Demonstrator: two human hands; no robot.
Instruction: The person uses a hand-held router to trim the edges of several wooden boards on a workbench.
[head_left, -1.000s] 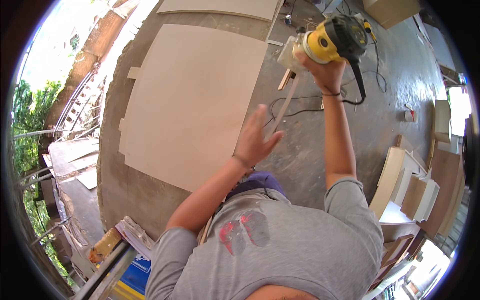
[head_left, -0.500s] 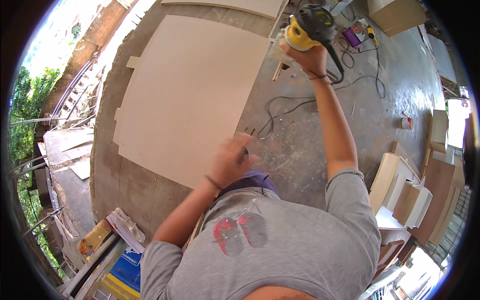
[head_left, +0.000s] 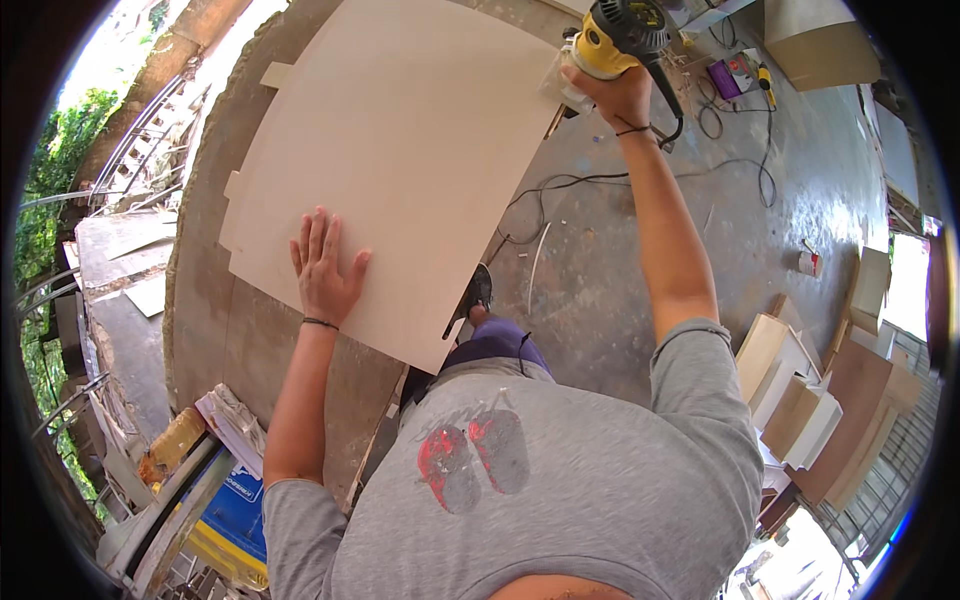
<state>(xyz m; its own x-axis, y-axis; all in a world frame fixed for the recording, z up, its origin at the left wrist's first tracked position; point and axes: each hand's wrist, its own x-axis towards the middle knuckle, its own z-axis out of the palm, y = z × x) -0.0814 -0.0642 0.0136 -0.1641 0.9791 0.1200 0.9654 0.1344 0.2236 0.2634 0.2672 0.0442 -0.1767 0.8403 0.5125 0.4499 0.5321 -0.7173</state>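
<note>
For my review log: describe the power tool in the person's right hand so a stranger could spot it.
Start at the big pale board; at its far right edge, the right hand grips a power tool. Its yellow-and-black body and trailing black cord set it apart from the small tools nearby.

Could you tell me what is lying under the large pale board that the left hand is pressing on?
The pale board rests on a rough brown work surface, bare along its left and lower edges. The left hand lies flat on top. Whatever lies beneath the board's middle is covered.

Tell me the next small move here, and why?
Probably lower the router to the board edge. The right hand holds it at the board's far corner, and the left hand lies flat on the board, steadying it.
</note>
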